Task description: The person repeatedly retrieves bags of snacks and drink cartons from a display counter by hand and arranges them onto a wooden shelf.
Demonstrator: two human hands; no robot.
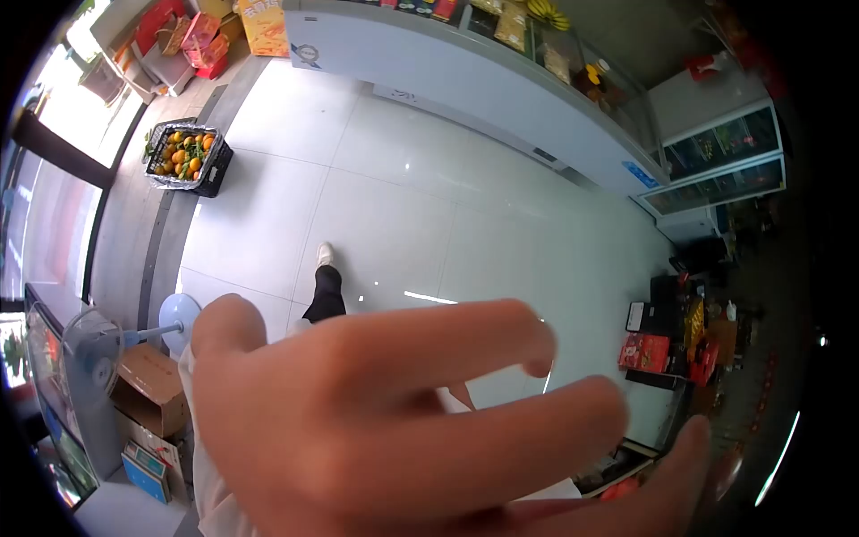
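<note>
My left hand [358,403] is very close to the camera and fills the lower middle of the view. It comes in from the lower left, beside a pale sleeve [215,492]. Its fingers stretch to the right, slightly bent and spread apart, with nothing visible between them. The hand appears raised above the pale tiled floor [385,206] and covers much of the lower view. Behind it, one leg in dark trousers [327,294] ends in a light shoe [324,255]. My right hand does not show.
A black crate [215,174] of orange fruit stands at the upper left. A long white freezer counter [447,80] crosses the top. At left are a fan [103,362] and an open cardboard box [148,385]. Red boxes [644,353] and a glass-door cooler [725,148] stand at right.
</note>
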